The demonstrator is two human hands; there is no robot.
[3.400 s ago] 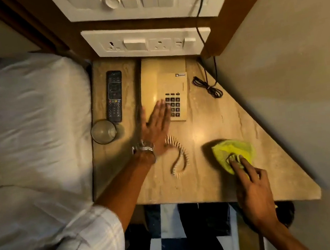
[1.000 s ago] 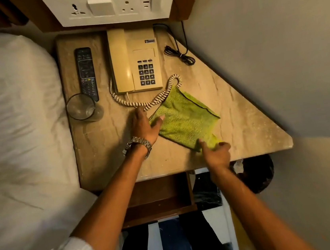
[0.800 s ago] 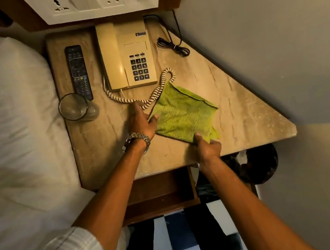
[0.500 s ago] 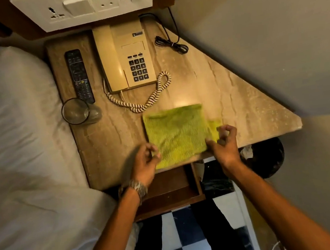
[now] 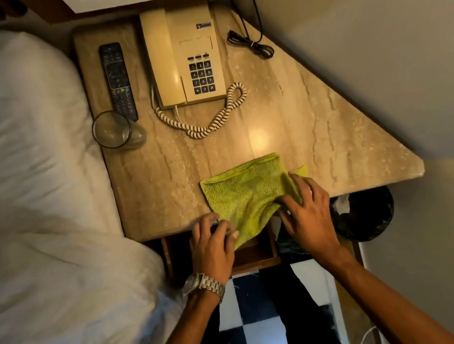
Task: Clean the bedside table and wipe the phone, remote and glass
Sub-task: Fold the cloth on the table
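Note:
A green cloth (image 5: 246, 190) lies folded at the front edge of the marble bedside table (image 5: 329, 130), its near corner hanging over the edge. My left hand (image 5: 213, 245) pinches that near left corner. My right hand (image 5: 306, 213) grips the cloth's right side. A beige phone (image 5: 183, 57) with a coiled cord (image 5: 213, 116) stands at the back. The black remote (image 5: 118, 79) lies left of it. An empty glass (image 5: 113, 130) stands at the table's left edge, in front of the remote.
A white pillow and bedding (image 5: 28, 167) border the table on the left. An open wooden drawer (image 5: 253, 254) juts out under the front edge. A black bin (image 5: 365, 215) stands below right. A bundled black cable (image 5: 250, 44) lies by the wall.
The cloth was spread beside the phone cord, then folded and pulled to the front edge. Both hands moved toward me with it and now hold its near side.

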